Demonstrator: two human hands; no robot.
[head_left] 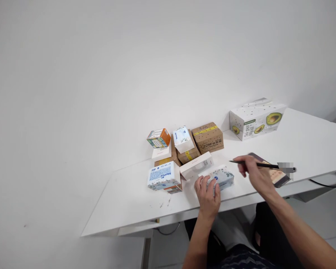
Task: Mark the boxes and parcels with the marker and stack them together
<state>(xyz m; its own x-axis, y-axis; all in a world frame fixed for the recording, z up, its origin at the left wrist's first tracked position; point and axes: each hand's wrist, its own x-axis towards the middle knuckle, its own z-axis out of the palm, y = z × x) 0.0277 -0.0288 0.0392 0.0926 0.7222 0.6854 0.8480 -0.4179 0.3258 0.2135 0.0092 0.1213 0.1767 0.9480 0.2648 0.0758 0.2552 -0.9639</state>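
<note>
- L hand (208, 196): fingers spread over floral tissue pack (225, 177), near the counter (120, 198)'s front edge; can't tell if it's a firm hold or just resting. Too much push & soft-looking wrap could prob. dent, or pack could skid.
- Pack's close to the edge, so a pull toward the body might tip it off, w/ lap & floor below.
- R hand (254, 173): fingers closed round a dark pen (270, 165), tip pointing L, near pack's R end. A careless swing could mark or poke the wrap.
- Flat dark-edged item (281, 178) lies under/beside R hand, also by front edge; wrist or sleeveless forearm could knock it off.
- White carton (197, 165) sits just behind pack; shoving pack back could bump it into the brown boxes (208, 138).
- Small orange box (159, 138) perched on top at back L, maybe w/ poor footing; a jolt thru the cluster might topple it.
- Manhua pack (164, 175) rests on another box, so same risk if nudged.
</note>
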